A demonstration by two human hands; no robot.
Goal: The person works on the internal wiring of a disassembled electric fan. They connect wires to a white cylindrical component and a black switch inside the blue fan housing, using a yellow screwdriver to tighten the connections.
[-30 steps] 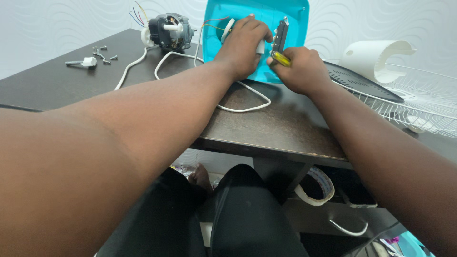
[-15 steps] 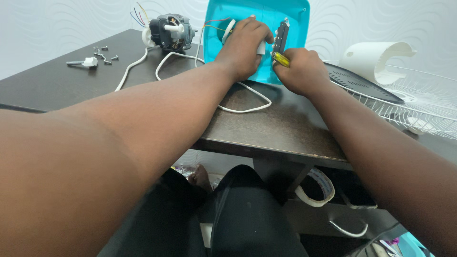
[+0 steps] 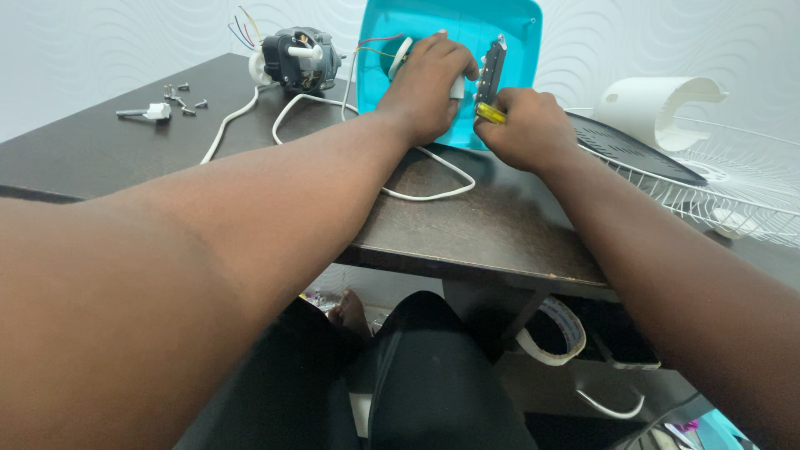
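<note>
Both arms reach far forward over the dark wooden table [image 3: 467,225], and all the action sits at its far edge, where a turquoise plastic fan housing [image 3: 467,37] leans up against the pale wall. The left hand [image 3: 425,87] is spread flat on the face of that housing, fingers curled down over a small white plastic part [image 3: 458,86], pressing rather than pinching, so it is closed loosely on that part. The right hand [image 3: 525,125] is balled into a tight fist around the yellow-handled screwdriver [image 3: 490,112], just below a narrow dark switch strip [image 3: 492,67] standing upright on the housing. That shell looks light, stiff and a little slick, likely to skate on the table unless braced, so a flat palm on its broad face seems the sound hold; the thin coloured wires [image 3: 379,46] running from it look fragile. A white power cord [image 3: 433,179] loops under the left wrist. Off to the left rests a grey electric motor [image 3: 300,58] and loose screws [image 3: 179,96]; to the right, a white wire fan guard [image 3: 733,183].
</note>
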